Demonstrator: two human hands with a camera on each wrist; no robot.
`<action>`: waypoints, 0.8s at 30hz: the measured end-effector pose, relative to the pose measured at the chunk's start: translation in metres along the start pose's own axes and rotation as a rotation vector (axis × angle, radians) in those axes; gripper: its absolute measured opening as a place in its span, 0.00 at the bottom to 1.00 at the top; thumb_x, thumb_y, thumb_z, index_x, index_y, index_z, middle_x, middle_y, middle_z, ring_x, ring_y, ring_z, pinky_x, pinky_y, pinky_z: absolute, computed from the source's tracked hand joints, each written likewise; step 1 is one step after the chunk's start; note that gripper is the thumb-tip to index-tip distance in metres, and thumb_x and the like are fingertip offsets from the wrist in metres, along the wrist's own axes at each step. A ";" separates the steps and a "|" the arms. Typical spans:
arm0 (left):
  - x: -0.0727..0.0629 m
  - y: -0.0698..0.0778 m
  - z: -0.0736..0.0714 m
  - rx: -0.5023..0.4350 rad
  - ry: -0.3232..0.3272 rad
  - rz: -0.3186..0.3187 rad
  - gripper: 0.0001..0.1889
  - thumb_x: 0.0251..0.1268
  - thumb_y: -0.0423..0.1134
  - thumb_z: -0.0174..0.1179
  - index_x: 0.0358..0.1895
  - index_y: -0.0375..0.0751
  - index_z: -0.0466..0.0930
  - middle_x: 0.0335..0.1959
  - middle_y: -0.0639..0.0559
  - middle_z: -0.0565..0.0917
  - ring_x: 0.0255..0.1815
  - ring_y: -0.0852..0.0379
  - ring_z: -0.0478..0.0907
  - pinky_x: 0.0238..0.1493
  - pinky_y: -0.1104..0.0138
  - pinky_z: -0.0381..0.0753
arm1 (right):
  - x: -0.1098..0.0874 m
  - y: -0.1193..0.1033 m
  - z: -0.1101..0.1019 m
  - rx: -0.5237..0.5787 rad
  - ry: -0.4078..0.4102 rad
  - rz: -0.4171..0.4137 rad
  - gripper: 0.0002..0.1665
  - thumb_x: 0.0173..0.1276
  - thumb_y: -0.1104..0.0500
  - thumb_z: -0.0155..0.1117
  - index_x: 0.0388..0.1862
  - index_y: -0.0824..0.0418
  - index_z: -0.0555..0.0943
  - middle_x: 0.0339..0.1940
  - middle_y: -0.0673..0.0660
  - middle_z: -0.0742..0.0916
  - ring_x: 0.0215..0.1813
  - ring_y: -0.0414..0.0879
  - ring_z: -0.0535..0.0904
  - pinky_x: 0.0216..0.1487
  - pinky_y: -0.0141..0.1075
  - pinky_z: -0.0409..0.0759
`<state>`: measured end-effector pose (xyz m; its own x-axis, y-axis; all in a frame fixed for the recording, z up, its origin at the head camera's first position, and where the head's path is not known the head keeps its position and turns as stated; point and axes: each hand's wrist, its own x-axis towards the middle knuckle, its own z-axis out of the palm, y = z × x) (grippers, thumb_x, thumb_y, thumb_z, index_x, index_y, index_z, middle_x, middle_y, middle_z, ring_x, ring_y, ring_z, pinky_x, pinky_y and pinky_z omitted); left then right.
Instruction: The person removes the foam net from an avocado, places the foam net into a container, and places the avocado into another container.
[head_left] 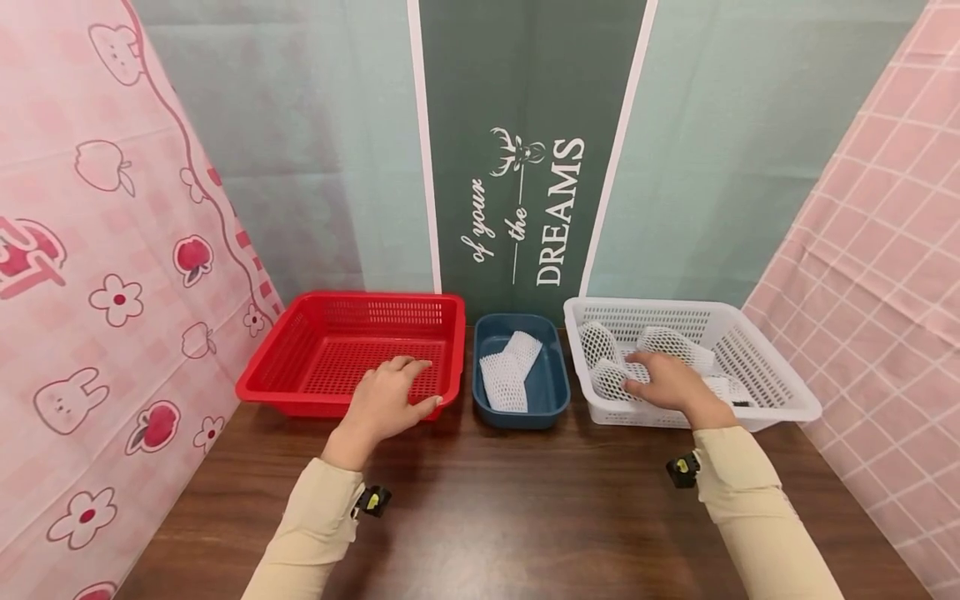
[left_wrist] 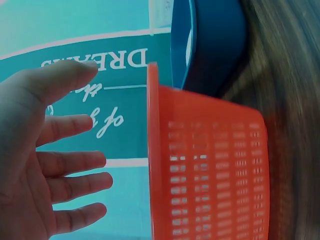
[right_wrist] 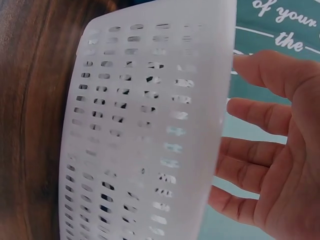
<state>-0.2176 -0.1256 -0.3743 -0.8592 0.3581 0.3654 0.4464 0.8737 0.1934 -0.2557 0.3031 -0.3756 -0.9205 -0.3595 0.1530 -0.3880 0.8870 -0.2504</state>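
My left hand (head_left: pixel 383 399) hovers above the near right part of a red perforated basket (head_left: pixel 348 400), its fingers spread and holding nothing. In the left wrist view its fingers (left_wrist: pixel 80 187) are apart from the rim. Over the white perforated basket (head_left: pixel 780 404) is my right hand (head_left: pixel 667 382), fingers loosely bent, with nothing visible between them. Inside that basket lie several things in white foam netting, among them a netted piece (head_left: pixel 598 342) at the left and another netted piece (head_left: pixel 675 346) behind the hand. The hand hides part of the contents.
Between the baskets stands a small blue bin (head_left: pixel 558 383) holding white foam net sleeves (head_left: pixel 506 383). All three containers rest on a brown wooden table (head_left: pixel 495 517). A green printed cloth (head_left: pixel 532 83) hangs behind, and pink cloths flank both sides.
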 end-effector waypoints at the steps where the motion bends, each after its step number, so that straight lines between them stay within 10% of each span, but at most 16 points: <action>1: 0.000 0.002 0.001 -0.004 -0.001 0.004 0.32 0.47 0.54 0.68 0.55 0.40 0.77 0.50 0.41 0.77 0.48 0.44 0.75 0.43 0.50 0.76 | 0.001 0.001 0.001 0.004 -0.002 0.001 0.27 0.58 0.58 0.64 0.51 0.75 0.76 0.46 0.72 0.81 0.49 0.68 0.75 0.49 0.57 0.70; 24: 0.010 0.034 0.022 -0.073 0.006 0.108 0.28 0.49 0.54 0.66 0.53 0.44 0.79 0.50 0.44 0.78 0.48 0.48 0.75 0.44 0.52 0.75 | 0.018 0.014 0.023 0.100 -0.116 0.109 0.33 0.59 0.56 0.61 0.56 0.79 0.70 0.50 0.76 0.77 0.54 0.71 0.70 0.53 0.57 0.67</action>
<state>-0.2168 -0.0852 -0.3835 -0.8040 0.4464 0.3927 0.5531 0.8041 0.2182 -0.2786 0.3023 -0.3985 -0.9542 -0.2989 0.0097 -0.2829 0.8916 -0.3537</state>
